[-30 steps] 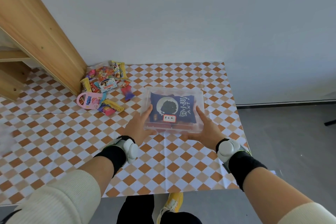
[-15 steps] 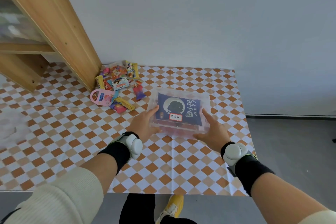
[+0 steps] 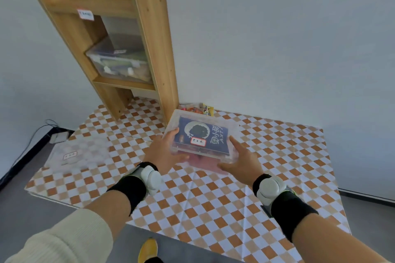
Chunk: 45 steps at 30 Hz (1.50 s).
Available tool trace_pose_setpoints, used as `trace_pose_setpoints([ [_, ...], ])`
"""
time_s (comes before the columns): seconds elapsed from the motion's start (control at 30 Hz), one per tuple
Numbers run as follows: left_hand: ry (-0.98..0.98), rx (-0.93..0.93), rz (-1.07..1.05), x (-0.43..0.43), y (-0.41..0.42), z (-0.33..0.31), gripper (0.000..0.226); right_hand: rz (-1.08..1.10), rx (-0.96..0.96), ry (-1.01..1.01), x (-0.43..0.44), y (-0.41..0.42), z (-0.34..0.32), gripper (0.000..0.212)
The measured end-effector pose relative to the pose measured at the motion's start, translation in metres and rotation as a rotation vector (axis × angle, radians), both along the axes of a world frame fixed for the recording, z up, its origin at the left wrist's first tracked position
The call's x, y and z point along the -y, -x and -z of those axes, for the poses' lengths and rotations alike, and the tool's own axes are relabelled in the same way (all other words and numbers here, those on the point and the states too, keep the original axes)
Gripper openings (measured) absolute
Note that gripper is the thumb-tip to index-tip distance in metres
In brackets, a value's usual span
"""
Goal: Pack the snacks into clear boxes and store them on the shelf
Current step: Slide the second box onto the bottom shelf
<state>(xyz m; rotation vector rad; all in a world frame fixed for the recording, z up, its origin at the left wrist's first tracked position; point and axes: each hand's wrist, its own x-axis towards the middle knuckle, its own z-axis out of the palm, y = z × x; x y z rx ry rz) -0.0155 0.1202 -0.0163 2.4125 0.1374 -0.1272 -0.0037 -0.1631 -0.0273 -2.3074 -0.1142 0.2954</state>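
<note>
Clear box [image 3: 203, 136], lidded, holding a blue snack pack, sits clamped between my left hand [image 3: 165, 151] and right hand [image 3: 241, 159] above the table [image 3: 277, 156]. Shelf [image 3: 147, 34] already holds one box; loose snacks [image 3: 197, 109] remain.

Lidded clear box [image 3: 202, 137], navy snack packet inside, held above table.

Clear box [image 3: 232, 132]: transparent plastic, smooth, slightly glossy. Packet inside [image 3: 203, 134]: glossy dark blue film. Shelf [image 3: 154, 34]: light wood, visible grain, matt. Worktop [image 3: 267, 168] cover: creased checked cloth, matt. Wristbands [image 3: 130, 188]: black knit fabric.
</note>
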Motion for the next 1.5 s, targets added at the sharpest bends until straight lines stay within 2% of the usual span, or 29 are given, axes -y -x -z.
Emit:
trace_pose_setpoints([
  [0.33,-0.039,0.018,-0.062,-0.151,0.007,-0.009,0.102,-0.122,0.022,0.044,-0.154,-0.016,-0.01,0.099],
  [0.5,-0.046,-0.003,-0.042,-0.239,-0.011,-0.008,0.099,-0.094,0.018,0.071,-0.241,-0.028,-0.005,0.094],
  [0.67,-0.026,0.012,-0.007,-0.284,-0.033,-0.002,0.097,-0.076,0.004,0.075,-0.287,-0.042,0.006,0.093],
  [0.83,-0.031,-0.048,0.049,-0.338,-0.068,0.017,0.098,-0.01,-0.024,0.082,-0.339,-0.065,0.025,0.093],
  [1.17,-0.13,-0.055,0.101,-0.338,-0.118,0.051,0.094,0.113,-0.076,0.176,-0.355,-0.102,0.055,0.089],
  [1.33,-0.184,-0.079,0.096,-0.33,-0.141,0.068,0.083,0.148,-0.001,0.232,-0.361,-0.118,0.066,0.077],
  [1.4,-0.252,-0.047,0.089,-0.328,-0.142,0.073,0.078,0.124,0.013,0.319,-0.368,-0.118,0.065,0.077],
  [1.5,-0.48,0.136,0.171,-0.323,-0.143,0.078,0.062,0.034,0.131,0.57,-0.38,-0.114,0.065,0.078],
])
